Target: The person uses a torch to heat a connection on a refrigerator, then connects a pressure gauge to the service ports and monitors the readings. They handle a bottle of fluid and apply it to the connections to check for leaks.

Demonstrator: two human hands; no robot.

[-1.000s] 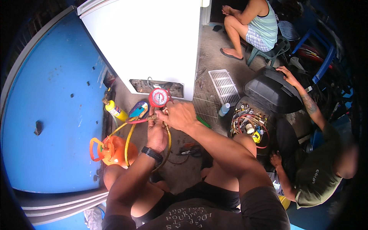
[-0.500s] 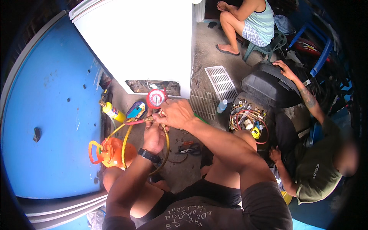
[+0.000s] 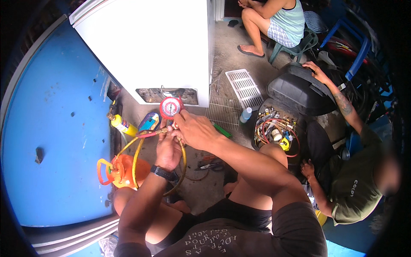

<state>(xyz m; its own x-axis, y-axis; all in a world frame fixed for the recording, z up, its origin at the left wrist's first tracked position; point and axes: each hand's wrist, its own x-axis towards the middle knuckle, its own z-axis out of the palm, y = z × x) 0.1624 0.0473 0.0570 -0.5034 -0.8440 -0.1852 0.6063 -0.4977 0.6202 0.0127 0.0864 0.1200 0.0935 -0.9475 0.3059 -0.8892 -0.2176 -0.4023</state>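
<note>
A round red pressure gauge (image 3: 170, 108) with a white dial stands up between my hands, in front of the fridge's lower opening. My left hand (image 3: 168, 153), a dark watch on its wrist, is closed around the valve fittings under the dial. My right hand (image 3: 196, 129) grips the gauge's valve body from the right; its fingertips partly cover it. A red hose (image 3: 150, 134) leads left from the fittings. Below them a yellow hose (image 3: 184, 160) curves down past my left wrist. More yellow hose runs to an orange gas tank (image 3: 128, 170) beside my left knee.
A white fridge (image 3: 145, 47) rises ahead, with a blue panel (image 3: 55, 128) at left. Nearby are a yellow cylinder (image 3: 124, 125), a white vent grille (image 3: 245, 89), pliers (image 3: 212, 165) and an open black case (image 3: 274, 109) of fittings. One person sits behind; a co-worker's hand (image 3: 316, 70) holds the lid.
The whole view has shifted slightly, so the surroundings sit a little further left and up. Both my hands stay on the gauge, with only a small change in the right fingers.
</note>
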